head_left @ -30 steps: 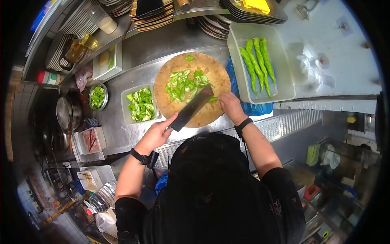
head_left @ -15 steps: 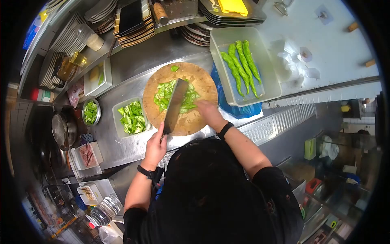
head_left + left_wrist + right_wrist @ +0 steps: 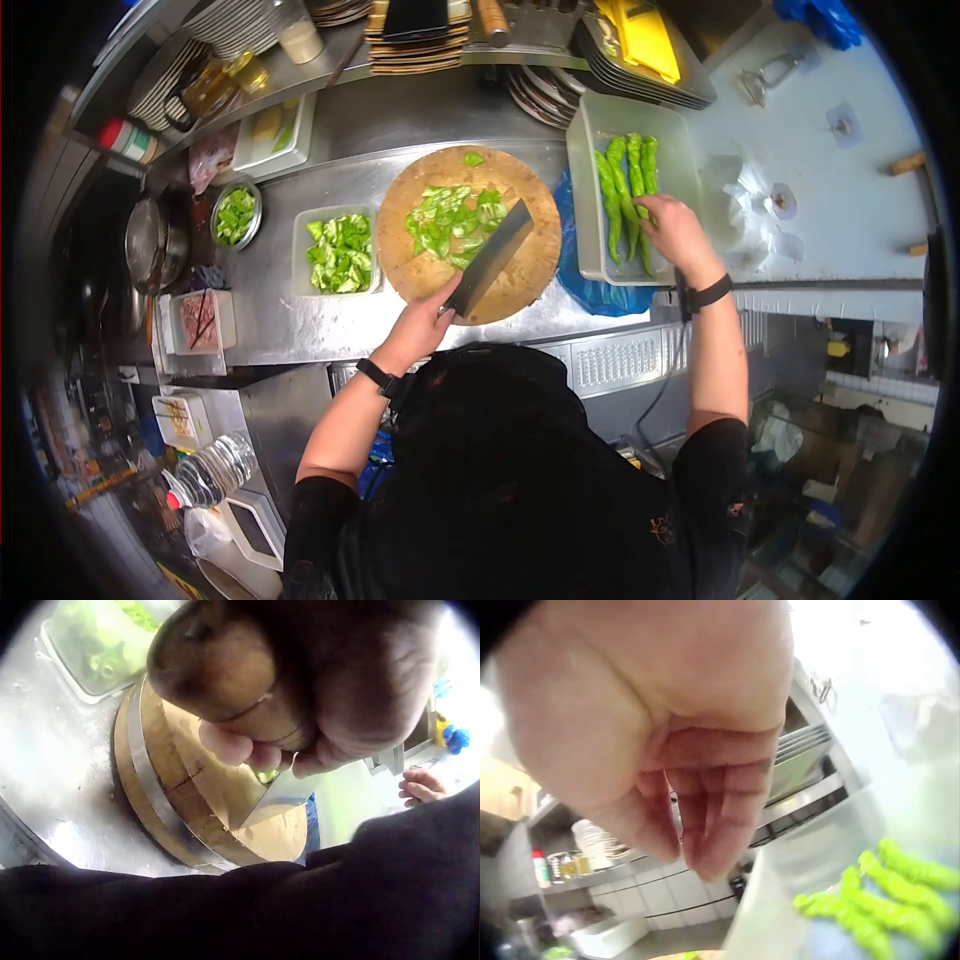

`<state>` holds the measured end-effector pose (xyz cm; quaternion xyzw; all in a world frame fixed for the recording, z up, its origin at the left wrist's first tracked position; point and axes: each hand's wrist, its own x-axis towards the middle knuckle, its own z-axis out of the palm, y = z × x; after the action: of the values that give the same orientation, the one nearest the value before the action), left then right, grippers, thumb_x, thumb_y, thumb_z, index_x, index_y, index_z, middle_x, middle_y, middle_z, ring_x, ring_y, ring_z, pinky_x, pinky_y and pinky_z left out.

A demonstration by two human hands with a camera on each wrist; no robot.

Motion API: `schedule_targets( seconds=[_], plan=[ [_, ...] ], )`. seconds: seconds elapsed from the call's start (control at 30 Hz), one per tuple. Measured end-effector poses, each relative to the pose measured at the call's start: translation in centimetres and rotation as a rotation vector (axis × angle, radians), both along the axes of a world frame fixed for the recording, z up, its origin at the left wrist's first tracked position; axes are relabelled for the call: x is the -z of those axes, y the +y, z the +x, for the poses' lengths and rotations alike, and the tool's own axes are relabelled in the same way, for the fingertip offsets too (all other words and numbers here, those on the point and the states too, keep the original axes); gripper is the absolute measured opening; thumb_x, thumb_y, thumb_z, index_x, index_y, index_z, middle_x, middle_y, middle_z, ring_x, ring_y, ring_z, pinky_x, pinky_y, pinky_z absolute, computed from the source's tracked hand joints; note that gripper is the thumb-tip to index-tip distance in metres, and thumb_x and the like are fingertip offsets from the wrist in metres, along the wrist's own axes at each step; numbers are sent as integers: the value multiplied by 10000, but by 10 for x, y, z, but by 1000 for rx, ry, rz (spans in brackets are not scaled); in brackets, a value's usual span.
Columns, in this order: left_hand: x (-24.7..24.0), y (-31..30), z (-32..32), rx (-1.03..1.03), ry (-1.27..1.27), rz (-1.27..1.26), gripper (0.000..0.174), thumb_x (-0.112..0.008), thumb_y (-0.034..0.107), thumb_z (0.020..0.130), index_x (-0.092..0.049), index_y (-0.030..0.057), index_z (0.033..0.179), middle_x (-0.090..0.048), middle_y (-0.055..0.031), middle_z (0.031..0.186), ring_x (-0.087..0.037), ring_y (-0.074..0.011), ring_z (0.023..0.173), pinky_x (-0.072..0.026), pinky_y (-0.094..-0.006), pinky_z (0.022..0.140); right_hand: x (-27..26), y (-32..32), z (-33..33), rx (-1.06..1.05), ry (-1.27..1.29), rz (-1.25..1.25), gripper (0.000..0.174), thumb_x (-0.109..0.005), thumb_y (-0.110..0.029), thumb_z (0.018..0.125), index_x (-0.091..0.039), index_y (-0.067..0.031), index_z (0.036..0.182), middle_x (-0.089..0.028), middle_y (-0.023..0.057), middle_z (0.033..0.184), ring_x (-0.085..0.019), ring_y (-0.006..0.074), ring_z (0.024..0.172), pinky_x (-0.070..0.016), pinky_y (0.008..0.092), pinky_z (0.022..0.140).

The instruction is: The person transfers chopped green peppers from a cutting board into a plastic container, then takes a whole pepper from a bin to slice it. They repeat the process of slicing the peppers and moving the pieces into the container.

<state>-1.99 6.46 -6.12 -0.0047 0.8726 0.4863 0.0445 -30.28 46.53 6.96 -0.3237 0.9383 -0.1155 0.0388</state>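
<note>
My left hand (image 3: 420,325) grips a cleaver (image 3: 492,262) by its handle. The left wrist view shows the rounded wooden handle (image 3: 236,671) inside the curled fingers. Its blade lies low over the round wooden chopping board (image 3: 530,275), beside a spread of chopped green pepper (image 3: 440,218). Off to the right, my right hand (image 3: 680,235) hovers at the near side of a clear plastic tub (image 3: 590,200) holding several long green peppers (image 3: 610,205). In the right wrist view its fingers (image 3: 731,817) bend loosely with nothing between them, and the peppers lie beside them.
Left of the board stands a plastic container (image 3: 300,275) of cut pepper, with a metal bowl (image 3: 236,216) of more beyond it. Shelves with stacked plates (image 3: 545,97) run along the back. Blue plastic (image 3: 575,285) lies under the tub. A box of meat (image 3: 198,322) sits far left.
My right hand has left the board and moved right to the tub of peppers. The cleaver, over the chopped pepper half a second ago, now lies further right on the board.
</note>
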Motion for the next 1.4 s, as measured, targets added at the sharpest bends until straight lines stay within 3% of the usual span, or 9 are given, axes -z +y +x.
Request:
schedule_targets(
  seconds=[0.3,0.37,0.47,0.57,0.67,0.77,0.93,1.13,1.4],
  plan=[
    [-9,-24,18,-144,-52,-101,751,-696,69,1044,-453,212,1740,-776,-317,1127,-755,-505,1014,-609,-532,907,17,17,-44,16,-106,231,467,-802,-64,900,-748,-50,1363,-761,266,1260,-724,476,1183,-596,534,1036],
    [-9,-26,21,-174,-11,-109,746,-699,73,1049,-454,213,1740,-778,-312,1098,-770,-481,958,-612,-515,894,-1,-4,-30,-15,0,70,461,-810,-64,910,-737,-33,1364,-754,259,1278,-723,474,1185,-597,533,1033],
    [-19,-33,34,-239,-92,52,762,-714,85,1060,-419,180,1756,-818,-241,1077,-770,-316,799,-622,-426,792,-45,-59,19,-40,102,-193,443,-830,-68,920,-728,-7,1347,-748,240,1287,-728,456,1187,-603,513,1023],
    [-35,-30,53,-504,-145,277,645,-708,92,1089,-487,97,1695,-799,-144,903,-669,-151,628,-574,-329,622,-49,-113,67,-67,33,-386,461,-853,-93,905,-733,-19,1344,-751,230,1273,-734,437,1193,-607,493,1026],
    [-10,-41,81,-655,-217,501,289,-638,56,1126,-636,34,1414,-694,-37,771,-561,-83,516,-484,-275,470,3,-166,100,-152,-234,-393,558,-884,-178,893,-698,-28,1397,-719,240,1343,-734,436,1210,-612,493,1033],
    [-3,-48,96,-795,-241,619,44,-627,87,1140,-625,52,1167,-587,-1,680,-555,-98,502,-502,-288,458,94,-204,118,-154,-296,-178,890,-915,-355,909,-500,-29,1625,-592,333,1471,-707,489,1227,-614,504,1022],
    [36,-56,132,-822,-313,671,104,-635,103,1143,-593,25,1198,-601,-33,651,-562,-126,489,-489,-298,465,129,-249,130,33,-362,-28,1328,-983,-466,821,-183,-51,1796,-355,452,1645,-630,588,1350,-585,508,1127],
    [56,-45,130,-660,-375,742,186,-640,124,1146,-644,25,1304,-603,-12,675,-561,-102,506,-501,-295,481,137,-273,117,-32,-336,-136,1393,-1030,-421,763,-170,-136,1821,-323,477,1663,-609,613,1375,-584,493,1142],
    [49,-42,96,-492,-462,678,185,-639,147,1156,-662,18,1288,-606,-9,686,-565,-106,523,-495,-292,496,147,-279,117,-51,-368,-182,1183,-1032,-318,759,-402,-170,1749,-372,439,1644,-579,589,1420,-552,515,1193]
  ],
)
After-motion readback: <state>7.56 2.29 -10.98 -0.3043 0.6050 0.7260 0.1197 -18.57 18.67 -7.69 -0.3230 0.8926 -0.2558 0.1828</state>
